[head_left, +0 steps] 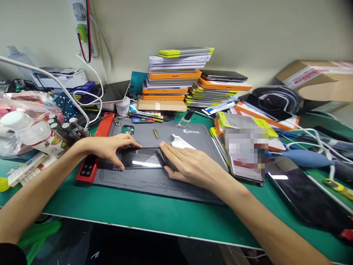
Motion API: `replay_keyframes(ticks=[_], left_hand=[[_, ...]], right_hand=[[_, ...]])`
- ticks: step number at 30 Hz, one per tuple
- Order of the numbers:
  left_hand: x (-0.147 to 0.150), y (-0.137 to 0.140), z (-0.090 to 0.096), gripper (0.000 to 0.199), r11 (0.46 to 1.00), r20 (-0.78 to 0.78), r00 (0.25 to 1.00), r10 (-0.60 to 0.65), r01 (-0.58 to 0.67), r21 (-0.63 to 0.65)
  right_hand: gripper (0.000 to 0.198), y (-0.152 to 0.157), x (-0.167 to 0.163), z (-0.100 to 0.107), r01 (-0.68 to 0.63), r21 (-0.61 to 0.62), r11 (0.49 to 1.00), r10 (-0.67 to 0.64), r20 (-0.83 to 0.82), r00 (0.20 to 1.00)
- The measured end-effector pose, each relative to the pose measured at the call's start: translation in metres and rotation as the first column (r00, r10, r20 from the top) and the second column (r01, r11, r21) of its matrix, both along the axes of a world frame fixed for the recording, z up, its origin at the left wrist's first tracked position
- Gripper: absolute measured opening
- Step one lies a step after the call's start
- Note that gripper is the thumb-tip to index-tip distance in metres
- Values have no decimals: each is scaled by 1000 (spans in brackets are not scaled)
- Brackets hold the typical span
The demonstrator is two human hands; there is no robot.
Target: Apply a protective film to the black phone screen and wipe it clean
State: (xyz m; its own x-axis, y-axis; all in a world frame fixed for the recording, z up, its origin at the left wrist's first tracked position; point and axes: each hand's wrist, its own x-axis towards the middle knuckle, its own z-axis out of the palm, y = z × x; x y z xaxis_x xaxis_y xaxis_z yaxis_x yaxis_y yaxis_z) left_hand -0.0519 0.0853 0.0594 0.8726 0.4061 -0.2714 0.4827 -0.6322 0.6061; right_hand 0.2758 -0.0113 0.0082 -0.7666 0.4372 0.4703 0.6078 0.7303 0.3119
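A black smartphone (pixel 143 157), glossy screen up, lies lengthwise across the dark grey work mat (pixel 154 184). My left hand (pixel 111 147) grips its left end, thumb on the near edge and fingers along the far edge. Around the right end, my right hand (pixel 187 162) has its thumb at the near corner and its fingers at the far one. Just behind the right hand is a crumpled white wipe (pixel 182 142). A small brass-coloured piece (pixel 156 134) rests on the mat beyond the phone.
Stacked flat boxes (pixel 171 81) stand against the wall. A small glass bottle (pixel 186 118) is at the mat's far edge. Screwdrivers (pixel 66 129) and a white-capped bottle (pixel 22 125) crowd the left. To the right lie a blue air blower (pixel 306 158) and a large black device (pixel 300 187).
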Motion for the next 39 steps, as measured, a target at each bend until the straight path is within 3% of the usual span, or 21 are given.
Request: replay_keyframes(ticks=[17,23,30,39], left_hand=[[0,1,-2,89,1000,22,1000,-15,15,-2],[1,1,0,88,1000,14,1000,-8,8,-11],[1,1,-1,87,1000,25,1000,6,-6,-3],[1,0,0,89,998,-13,999,46,-47,-50]], right_hand=[[71,12,7,-6,-61,-80,995,58,-46,997],[55,9,5,-6,-68,-73,995,65,-53,997],[65,8,5,-4,-70,-89,994,65,-60,996],[56,7,4,-3,-63,-92,994,58,-64,996]])
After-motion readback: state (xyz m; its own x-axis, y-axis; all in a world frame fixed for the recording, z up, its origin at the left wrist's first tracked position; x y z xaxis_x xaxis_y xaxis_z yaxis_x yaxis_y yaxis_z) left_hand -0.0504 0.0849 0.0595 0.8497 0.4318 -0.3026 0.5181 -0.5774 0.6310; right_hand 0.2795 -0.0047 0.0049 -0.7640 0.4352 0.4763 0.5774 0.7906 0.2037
